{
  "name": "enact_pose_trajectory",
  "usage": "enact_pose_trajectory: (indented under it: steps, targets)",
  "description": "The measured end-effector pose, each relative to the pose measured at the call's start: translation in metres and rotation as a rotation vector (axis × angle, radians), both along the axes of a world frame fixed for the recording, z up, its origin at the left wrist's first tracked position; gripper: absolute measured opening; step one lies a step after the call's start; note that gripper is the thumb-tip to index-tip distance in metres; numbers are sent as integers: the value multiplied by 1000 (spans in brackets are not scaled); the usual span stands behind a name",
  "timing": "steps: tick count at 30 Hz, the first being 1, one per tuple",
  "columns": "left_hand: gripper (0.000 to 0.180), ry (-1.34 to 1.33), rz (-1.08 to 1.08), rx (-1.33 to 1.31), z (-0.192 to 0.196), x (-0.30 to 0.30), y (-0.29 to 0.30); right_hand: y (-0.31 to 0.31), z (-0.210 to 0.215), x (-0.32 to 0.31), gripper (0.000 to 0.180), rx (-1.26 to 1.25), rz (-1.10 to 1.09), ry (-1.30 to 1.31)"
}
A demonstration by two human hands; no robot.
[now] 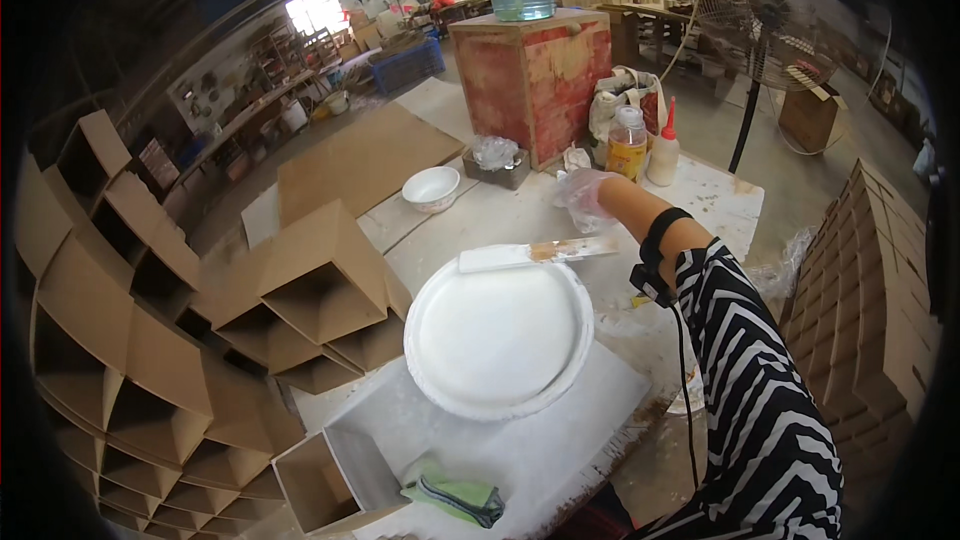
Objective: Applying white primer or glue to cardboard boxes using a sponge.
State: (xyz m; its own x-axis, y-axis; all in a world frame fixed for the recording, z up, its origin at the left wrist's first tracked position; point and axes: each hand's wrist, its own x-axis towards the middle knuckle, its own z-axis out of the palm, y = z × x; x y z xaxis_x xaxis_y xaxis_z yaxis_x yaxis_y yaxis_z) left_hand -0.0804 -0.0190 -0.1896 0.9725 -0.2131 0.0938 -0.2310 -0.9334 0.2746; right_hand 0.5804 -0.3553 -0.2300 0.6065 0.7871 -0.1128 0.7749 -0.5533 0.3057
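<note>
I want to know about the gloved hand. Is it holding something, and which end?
The right hand, in a clear glove, grips a flat white spreading stick by its right end. The stick's other end lies over the rim of the white glue bowl. No left hand shows.

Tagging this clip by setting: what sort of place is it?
Probably a factory or workshop floor making brown box units: stacks of open boxes by a paste-smeared worktable with a basin of white paste, and a pedestal fan on the concrete floor.

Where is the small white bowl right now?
In the head view, the small white bowl sits upper left of centre on the worktable, beside a flat brown board, beyond the large white glue basin.
</note>
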Motion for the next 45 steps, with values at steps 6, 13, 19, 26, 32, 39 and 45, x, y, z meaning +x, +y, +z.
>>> enact_pose_trajectory:
  steps: [6, 13, 19, 26, 32, 39, 45]
  targets:
    - [54, -4, 3, 10, 0, 0, 0, -3, -19, 19, 27, -158, -62, 7]
    - [52, -17, -6, -4, -1, 1, 1, -8, -34, 29, 19, -199, -161, -56]
    - [52, -18, 4, -1, 0, 1, 0, -9, -56, 39, 25, 580, -774, 364]
    - [51, -23, 4, 4, 0, 2, 1, 6, -9, 12, 21, -436, -76, -79]
    - [50, -17, 2, 1, -1, 3, 1, 4, 13, -5, 18, -324, 7, -45]
    - [48, -37, 14, -24, -3, 3, 3, 2, 57, -30, 34, 217, -145, -123]
    - [50, -53, 17, -46, -1, 4, 3, -8, 156, -125, 40, 592, -249, 28]
